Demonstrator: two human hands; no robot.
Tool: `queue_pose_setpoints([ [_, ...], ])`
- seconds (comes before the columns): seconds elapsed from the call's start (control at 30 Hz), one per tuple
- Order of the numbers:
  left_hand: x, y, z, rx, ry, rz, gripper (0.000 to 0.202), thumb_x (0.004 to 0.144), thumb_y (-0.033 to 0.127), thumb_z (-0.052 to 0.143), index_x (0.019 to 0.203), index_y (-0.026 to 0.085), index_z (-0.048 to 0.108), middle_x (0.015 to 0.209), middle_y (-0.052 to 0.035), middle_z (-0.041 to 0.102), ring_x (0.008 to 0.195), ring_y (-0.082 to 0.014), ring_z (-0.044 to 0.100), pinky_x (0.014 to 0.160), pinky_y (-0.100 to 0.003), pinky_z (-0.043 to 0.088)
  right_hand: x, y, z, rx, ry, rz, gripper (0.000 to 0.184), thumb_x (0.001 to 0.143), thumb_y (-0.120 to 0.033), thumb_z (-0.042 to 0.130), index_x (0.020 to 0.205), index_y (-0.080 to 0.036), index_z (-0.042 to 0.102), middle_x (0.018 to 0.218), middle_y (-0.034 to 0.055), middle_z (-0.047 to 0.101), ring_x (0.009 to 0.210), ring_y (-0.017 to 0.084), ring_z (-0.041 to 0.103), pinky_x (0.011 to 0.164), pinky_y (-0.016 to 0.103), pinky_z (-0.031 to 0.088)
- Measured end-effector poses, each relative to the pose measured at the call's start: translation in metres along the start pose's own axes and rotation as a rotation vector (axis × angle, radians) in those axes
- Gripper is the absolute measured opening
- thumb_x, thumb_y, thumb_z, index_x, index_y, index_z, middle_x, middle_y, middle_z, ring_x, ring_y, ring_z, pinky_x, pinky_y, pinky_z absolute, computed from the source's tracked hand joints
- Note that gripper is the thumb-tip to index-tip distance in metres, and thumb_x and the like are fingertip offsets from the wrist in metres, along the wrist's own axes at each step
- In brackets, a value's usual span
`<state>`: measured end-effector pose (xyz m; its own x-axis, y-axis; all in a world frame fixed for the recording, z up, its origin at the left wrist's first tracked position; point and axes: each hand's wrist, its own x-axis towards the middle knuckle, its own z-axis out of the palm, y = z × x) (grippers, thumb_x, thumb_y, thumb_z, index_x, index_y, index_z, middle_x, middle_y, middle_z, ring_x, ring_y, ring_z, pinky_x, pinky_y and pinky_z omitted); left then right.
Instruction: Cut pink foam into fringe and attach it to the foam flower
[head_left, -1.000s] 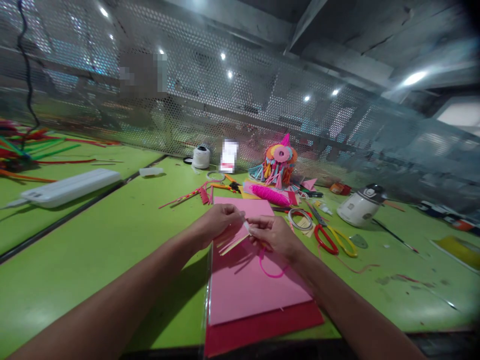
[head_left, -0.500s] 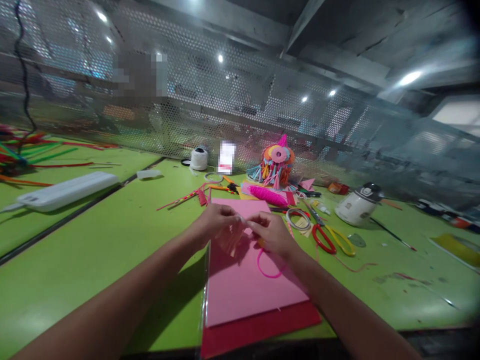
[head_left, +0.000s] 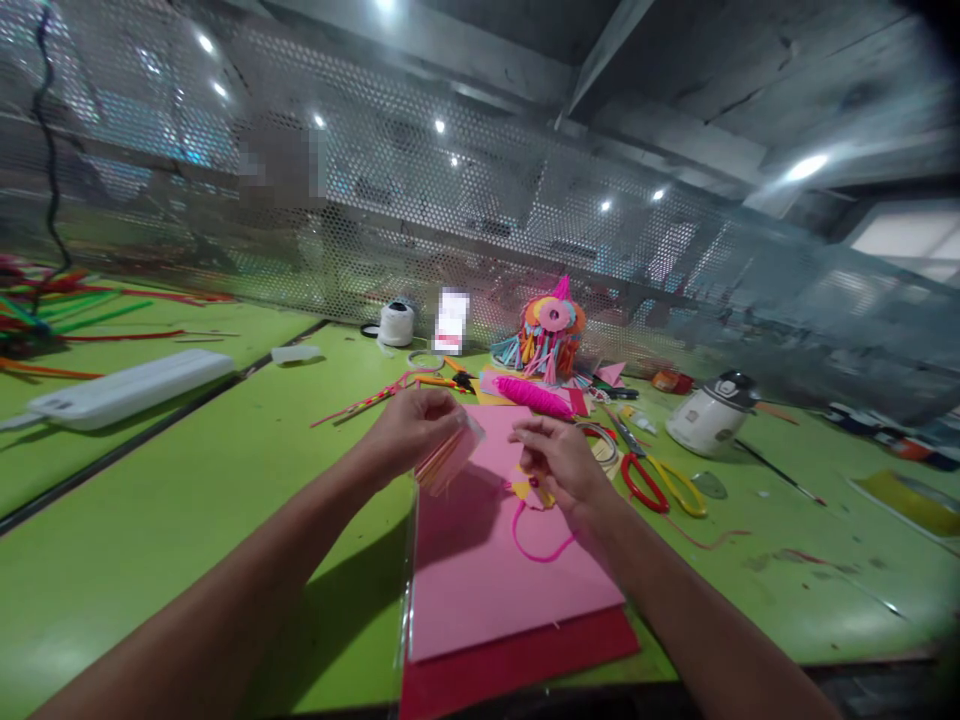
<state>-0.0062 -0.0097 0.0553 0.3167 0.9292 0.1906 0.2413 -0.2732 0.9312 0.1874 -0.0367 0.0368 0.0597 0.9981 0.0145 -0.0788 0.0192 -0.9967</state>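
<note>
My left hand (head_left: 424, 420) is closed on a pale pink, striped piece that looks like fringed paper (head_left: 450, 458); its outer edge looks thin and see-through. To the right, apart from that piece, my right hand (head_left: 559, 458) has its fingers loosely bent and spread, with nothing visible in them. Just below the right fingers is a small yellow scalloped paper flower (head_left: 536, 492) with a dark pink centre. A loop of bright pink yarn (head_left: 541, 558) trails from near it over the pink paper sheet (head_left: 491, 600), which lies under both hands.
Red paper (head_left: 517, 668) shows under the pink sheet. Red and yellow scissors (head_left: 658, 485), tape rolls (head_left: 600, 440), a pink yarn bundle (head_left: 534, 396) and a tasselled paper ornament (head_left: 553, 325) lie beyond. A white power strip (head_left: 135, 385) is at left, a white-and-black container (head_left: 711, 415) at right.
My hands have come apart: the left moved slightly left with the fringed paper, and the right let go and opened its fingers. The yellow flower shows more now.
</note>
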Motion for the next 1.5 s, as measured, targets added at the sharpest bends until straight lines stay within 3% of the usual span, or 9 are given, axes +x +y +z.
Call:
queue_pose_setpoints([
  [0.13,0.001,-0.011,0.008,0.046,-0.177,-0.021,0.021,0.070,0.031,0.056,0.064,0.012,0.063,0.055,0.0010,0.053,0.052,-0.0096,0.043,0.049,-0.022,0.031,-0.010,-0.005,0.009,-0.432,0.030,-0.508,0.008,0.075,-0.023,0.060,0.071,-0.016,0.062,0.070,0.0018,0.059,0.067,0.013,0.053,0.064,0.026,0.042],
  [0.27,0.001,-0.019,0.018,0.035,-0.221,0.001,0.025,0.072,0.033,0.054,0.068,0.010,0.064,0.057,0.0012,0.051,0.052,-0.0089,0.039,0.050,-0.022,0.029,-0.021,-0.003,0.018,-0.813,0.028,-0.712,0.011,0.079,-0.020,0.058,0.067,-0.018,0.059,0.071,0.0023,0.055,0.071,0.015,0.049,0.065,0.027,0.039],
  [0.4,-0.001,-0.017,0.020,0.053,-0.272,0.026,0.024,0.073,0.029,0.051,0.069,0.010,0.064,0.057,0.0014,0.049,0.052,-0.0090,0.037,0.051,-0.022,0.029,-0.020,0.003,0.018,-0.958,0.054,-0.733,0.012,0.079,-0.023,0.060,0.069,-0.018,0.058,0.071,0.0029,0.055,0.072,0.016,0.049,0.064,0.028,0.038],
  [0.73,0.002,-0.024,0.022,0.113,-0.276,0.072,0.021,0.072,0.028,0.051,0.070,0.011,0.064,0.060,0.0005,0.053,0.055,-0.0104,0.040,0.053,-0.022,0.032,-0.022,0.005,0.017,-1.029,0.048,-0.767,0.010,0.082,-0.022,0.058,0.073,-0.018,0.059,0.076,0.0050,0.056,0.077,0.018,0.050,0.069,0.030,0.039],
  [1.17,0.000,-0.020,0.026,0.281,-0.250,0.105,0.021,0.072,0.025,0.049,0.065,0.011,0.062,0.055,0.0009,0.049,0.054,-0.0107,0.040,0.050,-0.021,0.029,-0.019,0.005,0.018,-0.964,0.028,-0.671,0.017,0.081,-0.018,0.055,0.065,-0.017,0.061,0.066,0.0019,0.055,0.066,0.014,0.050,0.060,0.025,0.036],
  [1.5,-0.001,-0.023,0.027,0.335,-0.231,0.128,0.020,0.071,0.023,0.048,0.062,0.012,0.061,0.053,0.0019,0.048,0.053,-0.0096,0.039,0.050,-0.020,0.028,-0.019,0.010,0.018,-1.027,0.037,-0.719,0.016,0.080,-0.015,0.056,0.064,-0.016,0.059,0.067,0.0014,0.054,0.068,0.014,0.049,0.062,0.025,0.036],
])
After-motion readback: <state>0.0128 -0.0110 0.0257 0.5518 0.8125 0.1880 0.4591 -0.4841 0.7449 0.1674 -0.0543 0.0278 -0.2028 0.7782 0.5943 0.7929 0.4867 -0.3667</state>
